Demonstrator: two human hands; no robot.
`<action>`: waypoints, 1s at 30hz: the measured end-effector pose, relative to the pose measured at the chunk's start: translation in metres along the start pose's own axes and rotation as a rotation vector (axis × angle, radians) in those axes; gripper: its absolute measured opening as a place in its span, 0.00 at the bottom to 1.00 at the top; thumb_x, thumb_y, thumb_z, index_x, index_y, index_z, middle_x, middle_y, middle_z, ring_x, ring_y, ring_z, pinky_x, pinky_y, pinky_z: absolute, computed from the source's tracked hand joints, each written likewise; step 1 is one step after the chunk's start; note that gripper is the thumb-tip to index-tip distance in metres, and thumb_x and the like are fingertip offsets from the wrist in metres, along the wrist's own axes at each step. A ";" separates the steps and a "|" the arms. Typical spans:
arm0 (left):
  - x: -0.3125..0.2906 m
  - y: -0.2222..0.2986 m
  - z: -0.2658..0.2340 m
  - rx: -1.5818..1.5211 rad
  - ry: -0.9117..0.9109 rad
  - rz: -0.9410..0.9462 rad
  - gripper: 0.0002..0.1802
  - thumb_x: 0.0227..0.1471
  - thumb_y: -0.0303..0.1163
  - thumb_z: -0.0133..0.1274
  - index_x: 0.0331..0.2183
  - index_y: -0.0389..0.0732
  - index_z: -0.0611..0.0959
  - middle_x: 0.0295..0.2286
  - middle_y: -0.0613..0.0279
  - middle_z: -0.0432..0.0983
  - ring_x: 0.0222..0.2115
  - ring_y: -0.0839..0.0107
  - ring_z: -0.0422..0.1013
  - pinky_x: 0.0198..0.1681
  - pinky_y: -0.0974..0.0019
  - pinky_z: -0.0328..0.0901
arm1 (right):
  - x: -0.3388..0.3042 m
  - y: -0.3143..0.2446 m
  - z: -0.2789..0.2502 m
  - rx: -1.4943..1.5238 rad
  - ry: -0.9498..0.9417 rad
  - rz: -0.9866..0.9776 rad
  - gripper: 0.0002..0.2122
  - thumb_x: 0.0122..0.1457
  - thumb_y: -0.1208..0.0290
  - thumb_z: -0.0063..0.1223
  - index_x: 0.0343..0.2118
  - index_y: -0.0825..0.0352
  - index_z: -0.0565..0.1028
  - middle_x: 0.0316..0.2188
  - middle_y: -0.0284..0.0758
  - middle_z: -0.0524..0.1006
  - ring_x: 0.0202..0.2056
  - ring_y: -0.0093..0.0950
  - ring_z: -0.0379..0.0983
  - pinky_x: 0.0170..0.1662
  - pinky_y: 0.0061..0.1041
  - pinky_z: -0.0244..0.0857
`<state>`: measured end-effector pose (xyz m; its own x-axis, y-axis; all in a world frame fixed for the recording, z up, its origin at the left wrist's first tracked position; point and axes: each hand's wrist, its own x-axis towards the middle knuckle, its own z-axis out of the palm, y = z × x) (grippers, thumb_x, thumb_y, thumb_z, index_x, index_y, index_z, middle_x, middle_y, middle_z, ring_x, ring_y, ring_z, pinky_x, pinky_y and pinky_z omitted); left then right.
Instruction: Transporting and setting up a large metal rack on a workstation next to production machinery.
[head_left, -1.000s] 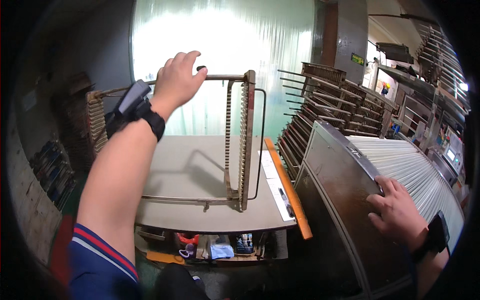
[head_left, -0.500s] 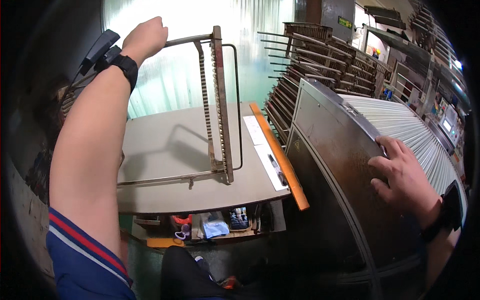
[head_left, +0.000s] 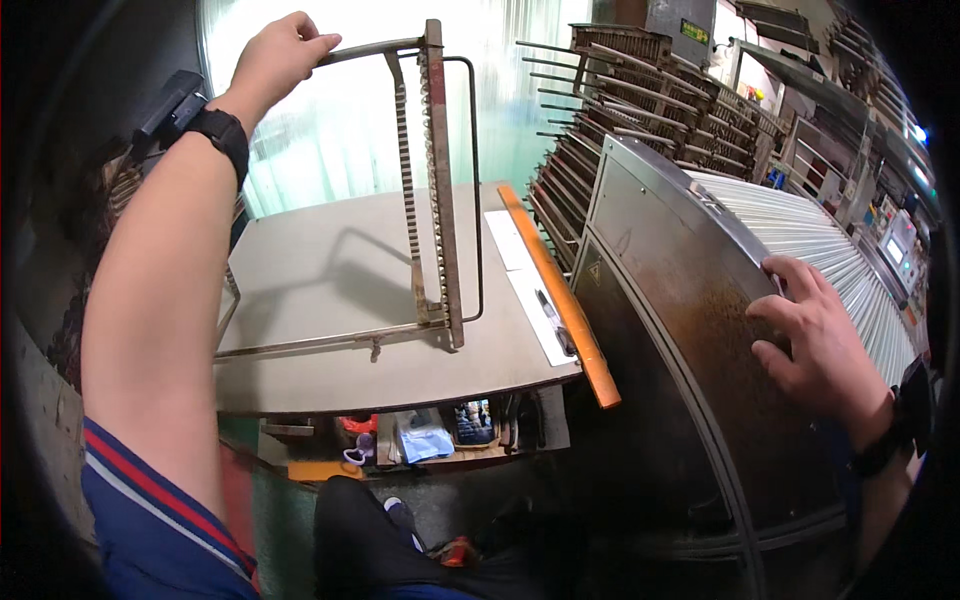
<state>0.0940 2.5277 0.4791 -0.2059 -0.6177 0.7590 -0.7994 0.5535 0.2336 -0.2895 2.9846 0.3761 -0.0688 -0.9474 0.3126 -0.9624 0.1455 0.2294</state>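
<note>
A slotted metal rack (head_left: 440, 200) stands upright on the pale tabletop (head_left: 300, 270), its toothed bars on the right side. My left hand (head_left: 275, 62) is closed round the rack's top rod, thumb and fingers pinching it; my forearm hides the rack's left part. Off to the right, my right hand (head_left: 815, 340) is at the top edge of a metal machine housing (head_left: 670, 240). Its fingers are bent and spread apart, the upper fingertips at the edge, with nothing held.
An orange strip (head_left: 560, 300) runs along the table's right edge, beside white paper (head_left: 525, 280) and a black pen (head_left: 548, 308). Several similar racks (head_left: 650, 100) are stacked behind. Parallel rollers (head_left: 810, 250) lie beyond the housing. Beneath the tabletop, a shelf holds a blue packet (head_left: 428, 442).
My left hand has loosened slightly, its thumb now showing along the rod. The whole view has shifted a little; the rack stands much as before. My right hand stays by the housing edge.
</note>
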 end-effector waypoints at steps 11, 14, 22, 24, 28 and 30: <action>-0.278 -0.083 0.120 -0.338 -0.334 0.104 0.23 0.63 0.41 0.63 0.54 0.39 0.81 0.40 0.53 0.80 0.41 0.58 0.77 0.48 0.56 0.71 | -0.001 -0.003 -0.005 -0.009 -0.028 0.005 0.16 0.53 0.69 0.68 0.45 0.67 0.83 0.61 0.49 0.71 0.63 0.49 0.67 0.69 0.46 0.61; -0.345 -0.078 0.120 -0.255 -0.476 0.196 0.22 0.61 0.41 0.63 0.52 0.40 0.82 0.41 0.50 0.80 0.43 0.52 0.76 0.54 0.52 0.68 | 0.007 -0.004 -0.003 -0.007 -0.043 -0.017 0.17 0.53 0.69 0.69 0.45 0.67 0.83 0.62 0.49 0.70 0.64 0.50 0.67 0.69 0.46 0.61; -0.352 -0.066 0.134 -0.183 -0.398 0.209 0.24 0.60 0.48 0.63 0.51 0.42 0.85 0.40 0.56 0.83 0.45 0.52 0.76 0.53 0.49 0.63 | 0.001 0.001 -0.002 -0.014 -0.055 -0.011 0.18 0.52 0.69 0.69 0.46 0.65 0.82 0.64 0.50 0.69 0.66 0.51 0.65 0.71 0.47 0.59; -0.356 -0.066 0.131 -0.175 -0.395 0.212 0.24 0.60 0.47 0.63 0.51 0.42 0.85 0.40 0.56 0.82 0.45 0.53 0.76 0.54 0.50 0.62 | 0.001 0.000 -0.002 -0.010 -0.064 0.007 0.18 0.52 0.69 0.69 0.47 0.65 0.82 0.64 0.50 0.69 0.67 0.51 0.64 0.71 0.48 0.58; -0.358 -0.064 0.127 -0.164 -0.383 0.225 0.25 0.59 0.48 0.64 0.52 0.43 0.84 0.40 0.57 0.82 0.45 0.54 0.76 0.54 0.50 0.62 | 0.001 0.000 -0.005 -0.054 -0.078 -0.008 0.19 0.53 0.68 0.69 0.49 0.65 0.81 0.66 0.51 0.68 0.68 0.52 0.63 0.72 0.48 0.58; -0.355 -0.060 0.124 -0.173 -0.406 0.200 0.27 0.56 0.49 0.66 0.50 0.41 0.86 0.41 0.55 0.84 0.47 0.53 0.76 0.53 0.49 0.63 | 0.001 0.002 -0.002 -0.076 -0.088 -0.022 0.20 0.53 0.68 0.69 0.49 0.64 0.81 0.66 0.51 0.67 0.68 0.52 0.63 0.72 0.48 0.58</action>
<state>0.1449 2.6441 0.1201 -0.5775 -0.6387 0.5085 -0.6230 0.7473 0.2311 -0.2915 2.9849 0.3783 -0.0739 -0.9714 0.2257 -0.9415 0.1426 0.3053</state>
